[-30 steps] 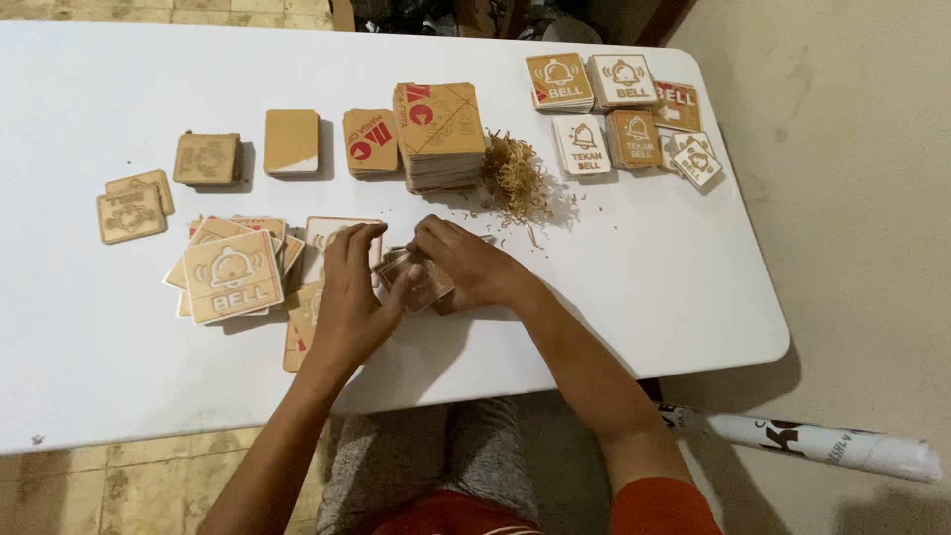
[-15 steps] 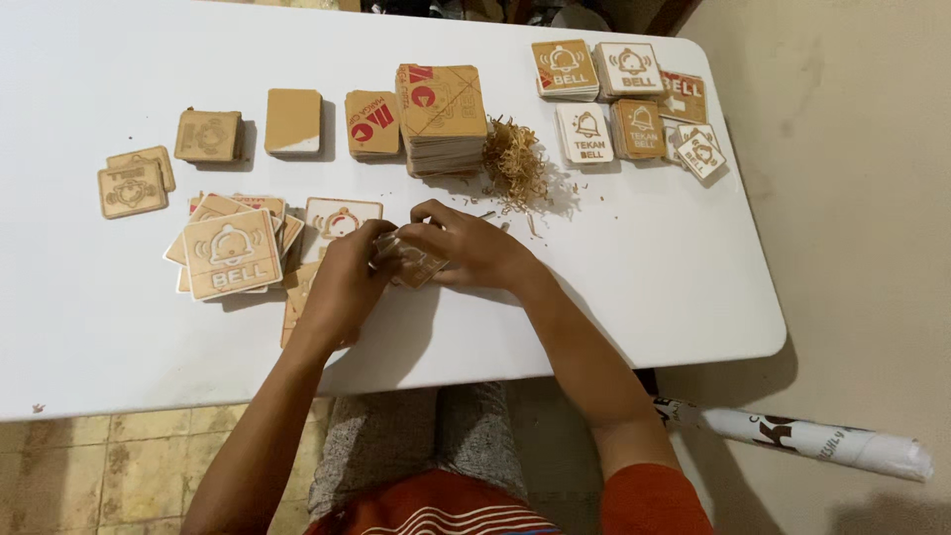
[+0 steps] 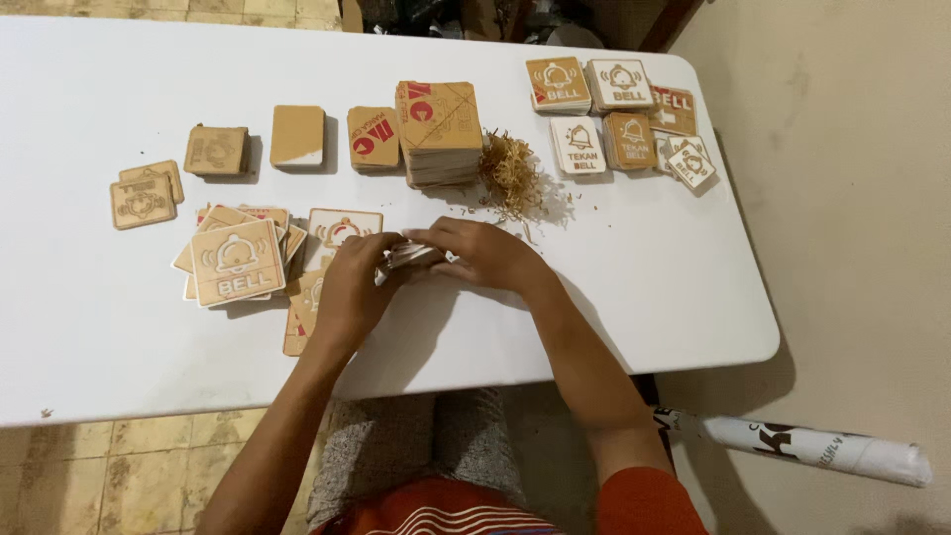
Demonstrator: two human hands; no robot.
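Note:
My left hand [image 3: 349, 287] and my right hand [image 3: 483, 256] meet over the middle of the white table [image 3: 89, 337]. Together they grip a small stack of thin square plaques [image 3: 412, 256], seen edge-on between the fingers. Just left of my left hand lies a loose pile of tan square plaques with a bell picture [image 3: 238, 260]. A single white-faced plaque [image 3: 343, 228] lies right behind my left hand.
A tall stack of tan squares [image 3: 439, 132] stands at the back, with a heap of wood shavings [image 3: 512, 176] beside it. More bell plaques [image 3: 616, 114] cluster at the back right. Small stacks [image 3: 297, 136] sit at the back left. A rolled paper tube [image 3: 812, 448] lies on the floor.
Both hands have stayed together on the small stack, shifting slightly. The rest of the table looks the same.

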